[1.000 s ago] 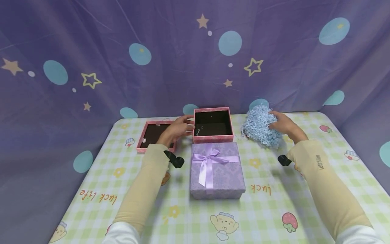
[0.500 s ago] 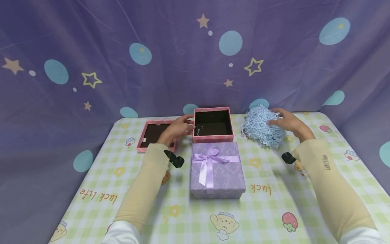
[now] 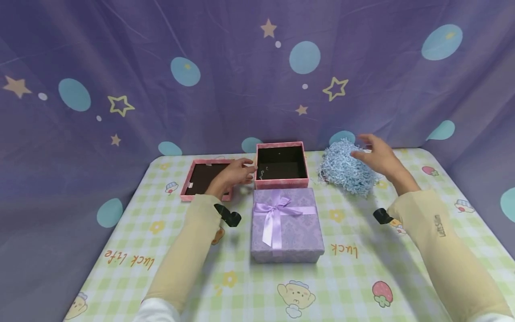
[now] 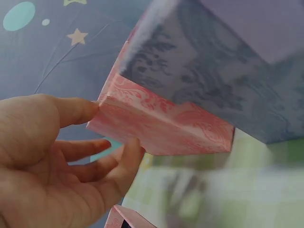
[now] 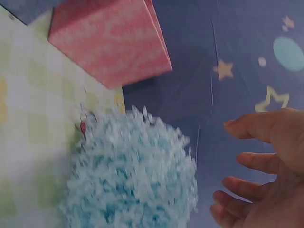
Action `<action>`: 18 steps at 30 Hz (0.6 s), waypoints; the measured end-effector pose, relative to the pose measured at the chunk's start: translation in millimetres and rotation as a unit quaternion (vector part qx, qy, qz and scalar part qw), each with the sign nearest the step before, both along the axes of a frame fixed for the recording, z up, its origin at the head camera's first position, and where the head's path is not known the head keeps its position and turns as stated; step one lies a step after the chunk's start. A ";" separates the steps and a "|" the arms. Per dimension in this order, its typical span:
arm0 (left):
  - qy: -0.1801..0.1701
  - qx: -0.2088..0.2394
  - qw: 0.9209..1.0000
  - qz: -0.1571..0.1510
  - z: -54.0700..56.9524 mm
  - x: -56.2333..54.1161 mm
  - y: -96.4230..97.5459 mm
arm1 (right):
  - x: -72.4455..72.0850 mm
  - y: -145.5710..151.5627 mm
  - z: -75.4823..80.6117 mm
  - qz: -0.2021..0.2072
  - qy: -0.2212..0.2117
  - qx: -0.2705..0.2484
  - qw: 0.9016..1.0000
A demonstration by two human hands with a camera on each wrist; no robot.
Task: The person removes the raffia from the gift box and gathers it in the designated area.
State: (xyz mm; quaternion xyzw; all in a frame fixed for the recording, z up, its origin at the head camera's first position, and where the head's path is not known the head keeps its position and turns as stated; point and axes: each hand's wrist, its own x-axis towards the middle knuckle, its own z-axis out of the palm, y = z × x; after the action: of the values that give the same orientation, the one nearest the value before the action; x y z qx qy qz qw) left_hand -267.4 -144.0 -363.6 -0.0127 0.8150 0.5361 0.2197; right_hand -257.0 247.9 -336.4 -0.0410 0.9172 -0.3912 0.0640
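The open pink box (image 3: 281, 183) stands at the back with a dark inside and a few pale shreds in it. My left hand (image 3: 237, 172) is beside its left wall, fingers loosely bent; in the left wrist view the thumb tip lies against or just in front of the box edge, which I cannot tell. A fluffy heap of light blue shredded paper (image 3: 347, 167) sits to the right. Over its right side my right hand (image 3: 380, 155) is raised with spread fingers; in the right wrist view that hand (image 5: 266, 175) is apart from the heap and holds nothing.
A purple gift box (image 3: 287, 232) with a ribbon bow stands in front of the pink box. The pink lid (image 3: 186, 185), inside up, lies behind my left hand. A checked cloth (image 3: 193, 286) covers the table; a purple curtain (image 3: 225, 98) hangs behind.
My right hand has come off the blue shredded paper, rising up and to the right. My left hand has eased slightly left from the pink box's wall. Boxes and lid stay put.
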 end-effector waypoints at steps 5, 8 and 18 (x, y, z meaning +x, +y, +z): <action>-0.004 -0.026 1.000 -0.013 -1.7 10.2 -5.4 | 9.0 -19.1 2.9 0.019 0.032 0.000 0.999; -0.017 -0.017 1.000 -0.010 -2.2 16.4 -8.6 | 14.7 -28.1 2.2 0.037 0.044 -0.002 0.998; -0.048 -0.001 0.998 -0.029 -8.8 37.4 -15.0 | 37.0 -48.3 -16.4 0.111 0.053 -0.021 0.992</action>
State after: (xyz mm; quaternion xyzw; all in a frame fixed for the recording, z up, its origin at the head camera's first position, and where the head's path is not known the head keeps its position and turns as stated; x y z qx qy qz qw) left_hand -230.1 -159.0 -372.4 -0.0149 0.8039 0.5276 0.2740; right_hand -220.1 199.6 -352.8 -0.1649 0.9006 -0.3980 0.0573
